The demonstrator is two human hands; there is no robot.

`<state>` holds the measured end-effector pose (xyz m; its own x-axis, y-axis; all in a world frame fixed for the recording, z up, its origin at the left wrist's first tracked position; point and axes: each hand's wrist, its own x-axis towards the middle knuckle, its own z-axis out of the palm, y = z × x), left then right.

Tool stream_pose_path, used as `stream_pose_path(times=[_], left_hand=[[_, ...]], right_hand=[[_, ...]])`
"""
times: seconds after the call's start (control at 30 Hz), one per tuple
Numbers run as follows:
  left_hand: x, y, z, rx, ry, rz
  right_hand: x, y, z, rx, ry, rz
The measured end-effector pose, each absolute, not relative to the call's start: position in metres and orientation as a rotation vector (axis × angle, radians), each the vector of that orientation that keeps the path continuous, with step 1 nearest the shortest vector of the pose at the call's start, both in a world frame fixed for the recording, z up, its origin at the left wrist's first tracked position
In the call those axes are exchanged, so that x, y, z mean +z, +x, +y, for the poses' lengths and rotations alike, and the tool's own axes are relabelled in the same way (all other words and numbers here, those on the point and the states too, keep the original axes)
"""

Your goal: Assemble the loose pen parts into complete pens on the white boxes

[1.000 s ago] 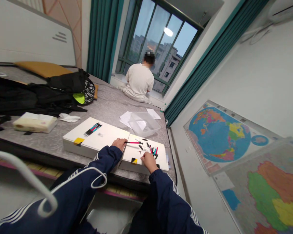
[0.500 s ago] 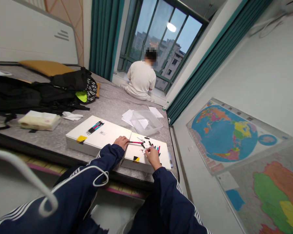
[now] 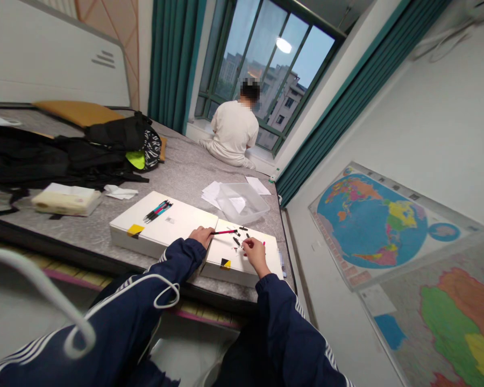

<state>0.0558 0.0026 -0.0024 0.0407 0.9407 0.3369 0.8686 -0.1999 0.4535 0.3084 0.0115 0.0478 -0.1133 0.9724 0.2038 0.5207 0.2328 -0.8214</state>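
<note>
My left hand (image 3: 202,235) is closed around one end of a red and black pen (image 3: 225,232), which points right above the white box (image 3: 218,259). My right hand (image 3: 255,254) is over the same box, fingers pinched together among small pen parts (image 3: 236,241); whatever is between the fingertips is too small to make out. Black, red and other small pieces lie scattered on this box, some hidden behind the right hand. On the larger white box (image 3: 133,215) to the left lie several assembled pens (image 3: 158,211) side by side.
Behind the boxes sit a clear plastic tray (image 3: 250,207) and loose papers (image 3: 210,193). A tissue pack (image 3: 66,200) and a black backpack (image 3: 64,156) lie to the left on the grey bed (image 3: 177,161). A person (image 3: 234,129) sits by the window, back turned.
My right hand has shifted slightly right and up over the pen parts. The pen in my left hand has tilted a little, its free end higher.
</note>
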Motion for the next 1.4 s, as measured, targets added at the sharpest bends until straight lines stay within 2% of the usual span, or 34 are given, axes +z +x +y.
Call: stream_pose_path(times=[0.33,0.77,1.0,1.27,1.4], left_hand=[[-0.004,0.057,0.0,0.904,2.166,1.912],[-0.007,0.058,0.002,0.894,2.174,1.879],[-0.009,0.055,0.004,0.855,2.24,1.853],[-0.016,0.051,0.011,0.823,2.298,1.882],[-0.017,0.051,0.012,0.821,2.329,1.889]], right_hand=[[0.07,0.301,0.017,0.881,-1.227,-1.611],[0.067,0.293,0.014,0.685,-1.206,-1.786],[0.047,0.29,0.006,0.728,-1.273,-1.678],[-0.004,0.279,-0.003,0.959,-1.254,-1.346],[-0.017,0.277,-0.007,0.89,-1.257,-1.326]])
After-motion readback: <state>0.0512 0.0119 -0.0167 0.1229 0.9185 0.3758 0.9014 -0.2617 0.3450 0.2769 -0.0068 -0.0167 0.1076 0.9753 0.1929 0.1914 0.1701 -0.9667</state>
